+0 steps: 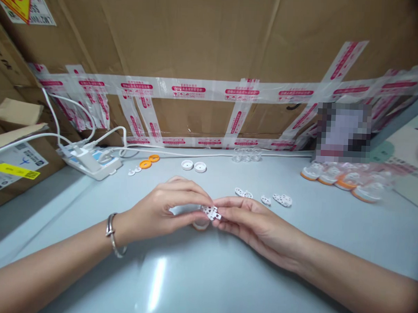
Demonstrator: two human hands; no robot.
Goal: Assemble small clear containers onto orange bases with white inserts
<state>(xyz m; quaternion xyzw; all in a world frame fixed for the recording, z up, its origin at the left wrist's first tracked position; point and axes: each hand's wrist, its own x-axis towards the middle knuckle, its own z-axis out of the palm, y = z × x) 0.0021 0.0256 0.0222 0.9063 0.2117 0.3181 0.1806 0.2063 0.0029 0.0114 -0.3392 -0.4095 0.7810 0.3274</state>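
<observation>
My left hand [165, 207] and my right hand [251, 220] meet at the middle of the pale table [203, 276]. Between their fingertips they pinch a small white perforated plastic piece [211, 212]. Under it sits a small clear round part [201, 224], mostly hidden by my left fingers. A silver bangle [112, 235] circles my left wrist. Just beyond my right hand lie several more white perforated pieces [262, 197].
Two white round caps [194, 165] and two orange rings [149, 161] lie further back. A white power strip [93, 163] with cables sits at the back left. Clear cups [246, 154] and orange-based clear parts [339, 178] stand at the right. A taped cardboard wall [199, 59] closes the back.
</observation>
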